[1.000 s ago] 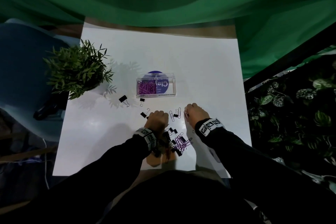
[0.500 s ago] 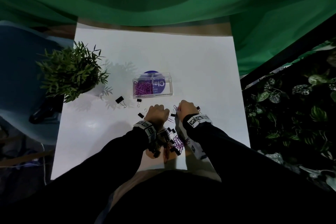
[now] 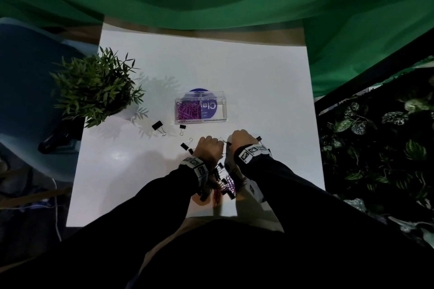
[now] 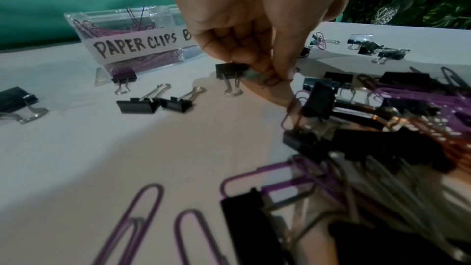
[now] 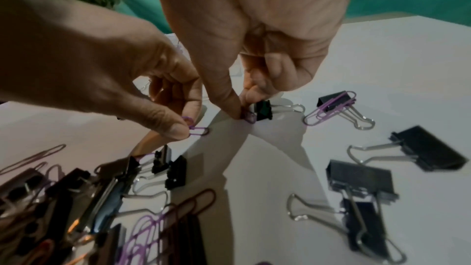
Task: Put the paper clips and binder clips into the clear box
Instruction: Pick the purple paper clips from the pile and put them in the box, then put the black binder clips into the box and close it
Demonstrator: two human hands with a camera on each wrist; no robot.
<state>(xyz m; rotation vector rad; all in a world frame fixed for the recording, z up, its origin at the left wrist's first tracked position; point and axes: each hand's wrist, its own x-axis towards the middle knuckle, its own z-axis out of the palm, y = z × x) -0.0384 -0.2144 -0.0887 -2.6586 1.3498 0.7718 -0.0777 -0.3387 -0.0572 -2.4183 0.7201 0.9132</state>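
Note:
The clear box (image 3: 220, 110) stands mid-table with purple paper clips (image 3: 187, 110) in its left compartment; its label reads "PAPER CLIPS" (image 4: 135, 44). My left hand (image 5: 190, 127) pinches a purple paper clip (image 5: 197, 129) against the table. Close to its right, my right hand (image 5: 243, 113) pinches another purple paper clip (image 5: 250, 117) beside a small black binder clip (image 5: 264, 109). Both hands (image 3: 209, 148) (image 3: 239, 139) sit just in front of the box. A mixed pile of clips (image 3: 225, 183) lies under my wrists.
Loose black binder clips (image 3: 159, 126) (image 3: 182, 127) (image 3: 186, 145) lie left of my hands, and more (image 5: 362, 178) (image 5: 430, 148) lie to the right. A potted plant (image 3: 94, 87) stands at the table's left edge. Green cloth hangs behind the table.
My right hand has shifted left, close to the left hand, and closed its fingertips on a clip. The left hand has edged slightly forward.

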